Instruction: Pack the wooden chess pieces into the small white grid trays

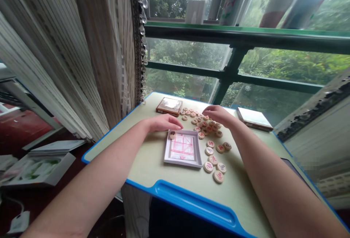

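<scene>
My left hand (164,122) reaches over the far left edge of a shallow white box (201,159), fingers loosely stretched and nothing held. One round wooden Chinese chess piece (172,134) sits in that corner of the box, just below the fingers. Inside the box lies a folded sheet (182,146) with a red-lined board grid. My right hand (217,114) is at the far side of a loose heap of chess pieces (204,124), fingers bent but apart, their tips partly hidden. Nearer me, right of the box, lie several pieces with red or dark characters, such as a red one (218,176).
A flat brown-edged box (169,106) lies at the table's far left, another (254,119) at the far right. A dark flat device (296,174) is by the right edge. The blue table rim (197,203) has a groove. A can (233,3) stands on the window ledge.
</scene>
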Action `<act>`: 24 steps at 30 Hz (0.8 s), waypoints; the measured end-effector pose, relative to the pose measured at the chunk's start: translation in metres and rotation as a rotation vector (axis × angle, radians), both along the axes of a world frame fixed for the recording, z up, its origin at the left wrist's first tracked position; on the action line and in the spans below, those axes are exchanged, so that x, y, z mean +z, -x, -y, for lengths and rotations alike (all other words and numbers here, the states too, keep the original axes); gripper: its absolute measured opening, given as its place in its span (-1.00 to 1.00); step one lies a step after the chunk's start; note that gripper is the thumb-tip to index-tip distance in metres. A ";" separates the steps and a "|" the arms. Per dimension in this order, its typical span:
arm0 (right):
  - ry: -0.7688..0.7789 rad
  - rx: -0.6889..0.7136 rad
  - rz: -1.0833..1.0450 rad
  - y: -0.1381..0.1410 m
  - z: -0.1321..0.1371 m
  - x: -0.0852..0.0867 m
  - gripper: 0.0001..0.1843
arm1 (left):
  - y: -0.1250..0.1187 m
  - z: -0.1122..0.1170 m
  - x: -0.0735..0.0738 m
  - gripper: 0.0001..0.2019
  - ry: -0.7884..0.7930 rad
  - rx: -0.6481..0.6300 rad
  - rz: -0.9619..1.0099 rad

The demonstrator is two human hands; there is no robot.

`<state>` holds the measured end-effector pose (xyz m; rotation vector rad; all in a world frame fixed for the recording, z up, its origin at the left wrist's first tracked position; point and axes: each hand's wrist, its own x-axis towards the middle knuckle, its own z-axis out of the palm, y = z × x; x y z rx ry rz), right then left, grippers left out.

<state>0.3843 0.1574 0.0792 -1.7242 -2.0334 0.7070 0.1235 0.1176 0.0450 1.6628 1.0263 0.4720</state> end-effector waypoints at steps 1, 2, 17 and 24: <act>0.011 0.021 0.027 0.001 0.000 0.001 -0.79 | -0.001 0.001 0.000 -0.72 0.004 0.019 0.005; 0.021 0.044 0.069 0.003 0.000 0.001 -0.78 | -0.002 0.002 0.000 -0.73 0.008 0.035 0.013; 0.151 0.455 0.450 0.031 0.025 0.019 -0.63 | -0.005 0.003 0.002 -0.72 0.027 0.137 0.062; 0.036 0.274 0.459 0.038 0.015 0.000 -0.66 | -0.006 0.002 0.000 -0.74 -0.022 0.131 0.038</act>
